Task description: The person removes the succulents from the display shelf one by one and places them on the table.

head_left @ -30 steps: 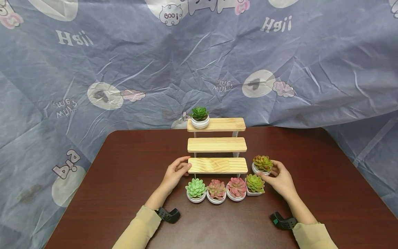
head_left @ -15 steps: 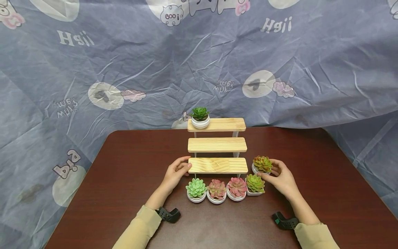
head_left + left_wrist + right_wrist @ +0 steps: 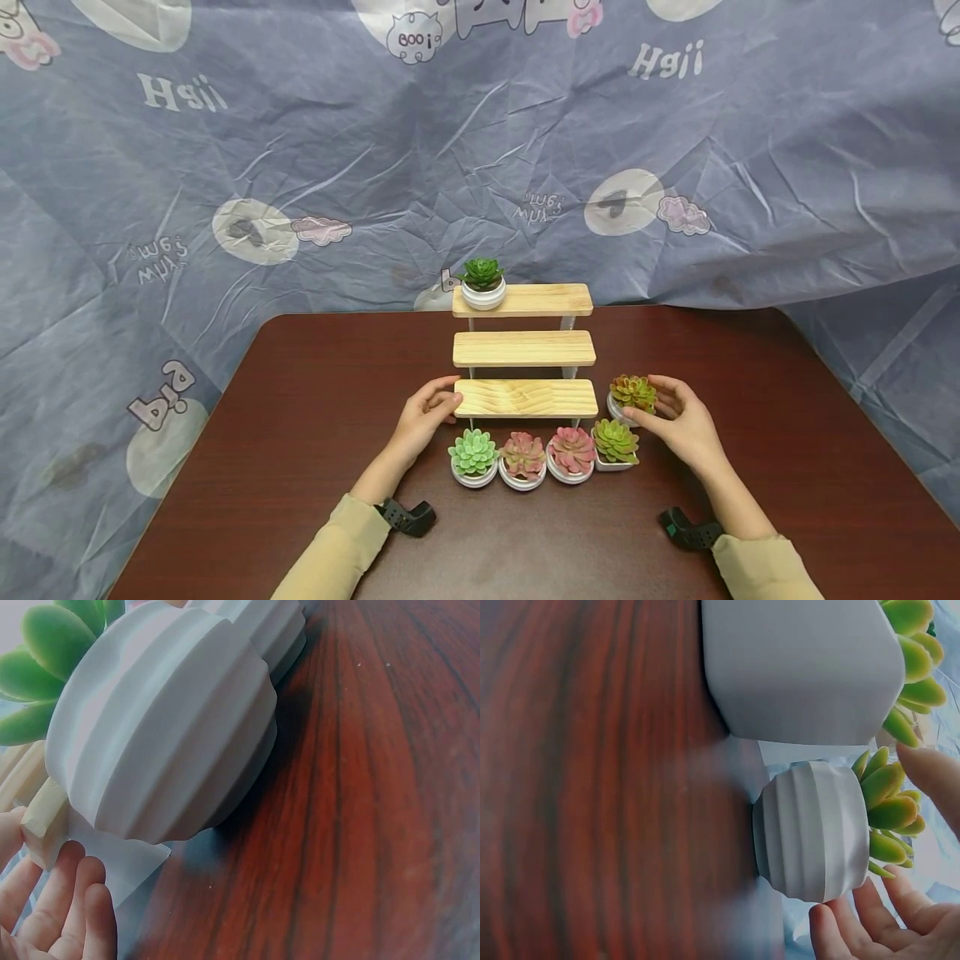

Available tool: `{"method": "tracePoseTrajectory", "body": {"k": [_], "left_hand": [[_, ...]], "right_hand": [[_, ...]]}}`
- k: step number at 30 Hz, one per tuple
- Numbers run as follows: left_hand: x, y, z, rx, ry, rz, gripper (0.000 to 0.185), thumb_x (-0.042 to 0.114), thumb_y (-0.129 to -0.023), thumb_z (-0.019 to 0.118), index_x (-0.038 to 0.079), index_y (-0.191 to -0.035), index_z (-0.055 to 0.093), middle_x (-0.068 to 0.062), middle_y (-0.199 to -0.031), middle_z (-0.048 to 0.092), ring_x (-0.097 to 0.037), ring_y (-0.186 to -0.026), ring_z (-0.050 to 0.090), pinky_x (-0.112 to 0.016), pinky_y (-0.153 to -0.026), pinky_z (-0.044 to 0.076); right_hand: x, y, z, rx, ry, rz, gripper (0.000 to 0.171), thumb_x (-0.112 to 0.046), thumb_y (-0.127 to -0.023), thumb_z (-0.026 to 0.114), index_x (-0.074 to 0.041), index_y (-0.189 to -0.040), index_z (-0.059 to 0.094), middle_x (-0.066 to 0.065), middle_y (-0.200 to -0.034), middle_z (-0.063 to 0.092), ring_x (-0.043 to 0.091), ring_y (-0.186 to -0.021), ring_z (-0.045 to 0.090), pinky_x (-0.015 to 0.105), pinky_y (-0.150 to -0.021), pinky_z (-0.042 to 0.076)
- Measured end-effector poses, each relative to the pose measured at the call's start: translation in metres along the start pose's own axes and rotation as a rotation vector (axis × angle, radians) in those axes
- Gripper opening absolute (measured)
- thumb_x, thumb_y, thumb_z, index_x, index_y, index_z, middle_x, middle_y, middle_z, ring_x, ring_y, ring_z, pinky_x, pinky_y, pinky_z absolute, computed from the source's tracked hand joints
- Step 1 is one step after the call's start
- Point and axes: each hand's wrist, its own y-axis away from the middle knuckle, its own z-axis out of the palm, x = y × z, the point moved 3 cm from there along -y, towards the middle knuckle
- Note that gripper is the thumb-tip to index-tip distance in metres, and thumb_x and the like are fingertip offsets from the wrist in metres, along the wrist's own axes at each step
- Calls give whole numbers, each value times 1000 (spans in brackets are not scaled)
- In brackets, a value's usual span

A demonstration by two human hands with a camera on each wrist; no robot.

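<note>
A three-tier display stand point(image 3: 525, 398) with pale wooden boards stands mid-table. My left hand point(image 3: 427, 417) holds the left end of its lowest board, thumb on top and fingers beneath. My right hand point(image 3: 681, 423) is around a green-and-red succulent point(image 3: 633, 395) in a round ribbed white pot point(image 3: 814, 832), right of the stand. In the right wrist view its fingertips are right at the pot's side, while the thumb is spread by the leaves. Just in front, a yellow-green succulent point(image 3: 616, 442) sits in a squarish white pot point(image 3: 802, 667).
A row before the stand includes a light green succulent point(image 3: 473, 454) and two pink ones, a left one point(image 3: 522, 457) and a right one point(image 3: 573, 451). A dark green succulent point(image 3: 482, 275) sits on the top board's left end. Patterned cloth point(image 3: 420, 150) hangs behind the table point(image 3: 337, 358).
My right hand has spread a little around the round pot, its thumb and fingers shifting slightly away from me. My left hand, the stand and the plants have stayed in place.
</note>
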Motion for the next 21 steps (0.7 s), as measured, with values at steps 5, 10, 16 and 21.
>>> {"method": "tracePoseTrajectory", "body": {"k": [5,10,16,21], "left_hand": [[0,0,0,-2,-1,0,44,16,-95,59,-1,-134,48,-10,-99,66,-13,-85,61,-39,-78,53],[0,0,0,-4,-6,0,44,16,-95,59,-1,-134,48,-10,-99,66,-13,-86,61,-42,-79,52],[0,0,0,-3,-4,-3,44,16,-95,59,-1,-134,48,-11,-99,66,-13,-84,61,-40,-78,53],[0,0,0,0,-7,-7,44,15,-95,59,-2,-134,48,-11,-99,66,-13,-84,61,-43,-79,52]], "right_hand": [[13,-9,2,58,-10,-67,71,-39,-77,77,-5,-131,46,11,-128,51,29,-114,52,7,-83,41],[-1,-13,-2,77,-58,-119,66,-33,-79,77,-5,-130,47,15,-126,52,11,-110,54,7,-83,42],[-45,-10,-8,83,-129,-126,63,-15,-79,77,4,-130,46,19,-126,52,9,-107,55,12,-86,44],[-63,-13,-11,62,-85,-109,64,-20,-80,78,2,-131,46,19,-127,51,21,-112,54,22,-91,46]]}}
